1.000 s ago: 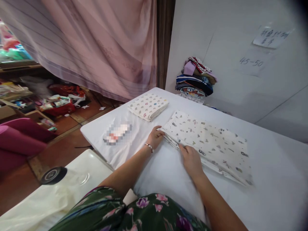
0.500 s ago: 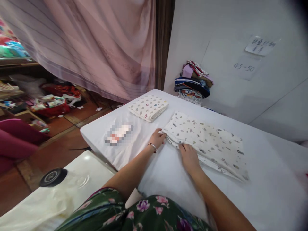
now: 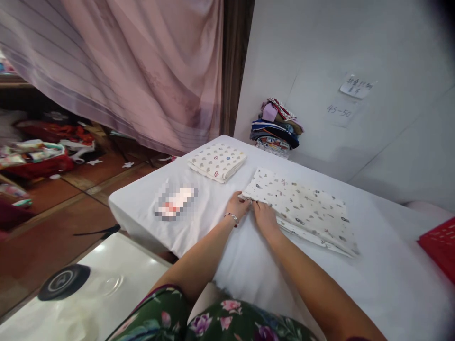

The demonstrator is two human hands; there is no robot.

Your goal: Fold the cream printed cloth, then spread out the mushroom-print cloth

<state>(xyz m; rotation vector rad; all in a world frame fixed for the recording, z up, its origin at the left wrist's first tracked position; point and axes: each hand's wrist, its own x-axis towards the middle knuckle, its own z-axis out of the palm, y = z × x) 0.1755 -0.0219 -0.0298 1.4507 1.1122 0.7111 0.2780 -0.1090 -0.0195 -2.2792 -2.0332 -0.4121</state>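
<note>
A white cloth with small grey-green prints (image 3: 302,203) lies folded in a long strip on the white-covered table (image 3: 384,265). At its near left corner, my left hand (image 3: 237,205) pinches the edge; a bracelet circles that wrist. Right beside it, my right hand (image 3: 263,215) has its fingers closed on the same front edge. The layers of the cloth part slightly along the near side. Farther back to the left sits a second folded cloth (image 3: 217,162) with mushroom-like prints, touched by neither hand.
A blurred-out item (image 3: 176,201) lies on the table's left. Behind the table rises a pile of folded clothes (image 3: 273,125) by the white wall. A red plastic basket (image 3: 441,246) stands at the right edge. Lower left, a white surface holds a dark round lid (image 3: 64,282).
My right hand has slid left along the cloth's edge until it is close beside my left hand. The view has turned right, bringing the red basket in.
</note>
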